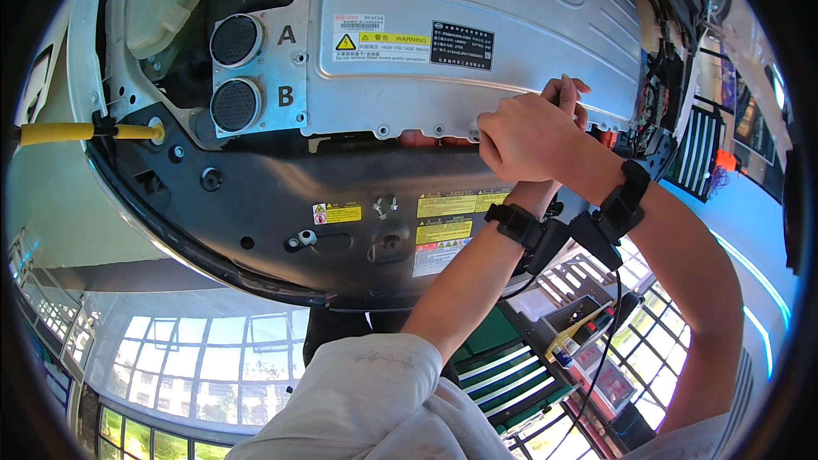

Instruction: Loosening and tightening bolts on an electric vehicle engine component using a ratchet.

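Note:
Both of my hands are crossed at the lower right edge of a silver metal cover (400,102) in a vehicle's front bay. My right hand (532,136) lies in front with its fingers curled closed. Behind it, only some bent fingers of my left hand (568,94) show, and its palm is hidden. What the fingers hold, if anything, cannot be seen. Bolts (439,129) line the cover's near edge beside the hands. Two small loose screws (381,209) lie on the black front panel (247,179), left of my left forearm.
Two round dark mesh ports (236,105) sit on a plate at the cover's left. A yellow strut (60,134) meets the panel's far-left corner. Black wrist straps (520,223) with cables (607,341) cross my forearms. A cart (588,358) with tools stands lower right.

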The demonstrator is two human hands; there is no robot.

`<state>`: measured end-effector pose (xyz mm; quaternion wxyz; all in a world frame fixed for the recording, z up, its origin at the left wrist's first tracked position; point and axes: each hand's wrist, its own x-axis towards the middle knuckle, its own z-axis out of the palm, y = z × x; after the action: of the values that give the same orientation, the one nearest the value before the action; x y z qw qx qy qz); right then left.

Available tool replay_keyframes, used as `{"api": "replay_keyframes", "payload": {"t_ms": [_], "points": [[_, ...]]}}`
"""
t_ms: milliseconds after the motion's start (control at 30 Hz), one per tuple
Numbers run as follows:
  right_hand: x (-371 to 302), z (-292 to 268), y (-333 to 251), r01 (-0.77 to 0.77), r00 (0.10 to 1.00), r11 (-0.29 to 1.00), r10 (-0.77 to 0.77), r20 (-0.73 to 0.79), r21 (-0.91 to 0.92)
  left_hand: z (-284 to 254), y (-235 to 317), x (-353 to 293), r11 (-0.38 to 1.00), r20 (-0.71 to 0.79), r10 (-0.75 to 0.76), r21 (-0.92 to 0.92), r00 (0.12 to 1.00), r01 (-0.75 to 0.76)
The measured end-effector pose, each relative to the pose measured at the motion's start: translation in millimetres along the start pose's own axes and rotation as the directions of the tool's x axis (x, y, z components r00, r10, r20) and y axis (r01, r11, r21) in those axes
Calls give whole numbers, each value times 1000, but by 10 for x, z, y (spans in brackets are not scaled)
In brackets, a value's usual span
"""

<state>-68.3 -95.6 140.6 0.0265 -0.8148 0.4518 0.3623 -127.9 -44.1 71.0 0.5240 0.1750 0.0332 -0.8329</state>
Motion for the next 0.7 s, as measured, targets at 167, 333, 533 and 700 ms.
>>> {"api": "replay_keyframes", "payload": {"t_ms": [167,333,533,700], "points": [[-27,211,-75,-127,978,826,196,-69,549,-29,-152,-66,986,-42,31,-160,999,-38],[-17,201,-145,-213,943,702,330,-46,679,-18,-140,-116,954,-85,-22,-298,996,-5],[10,314,-333,-506,758,155,551,351,849,-380,-202,-1029,597,-187,391,796,901,-94],[53,390,-429,-540,506,-209,694,513,815,-520,388,-1389,614,-339,-173,697,925,370]]}}
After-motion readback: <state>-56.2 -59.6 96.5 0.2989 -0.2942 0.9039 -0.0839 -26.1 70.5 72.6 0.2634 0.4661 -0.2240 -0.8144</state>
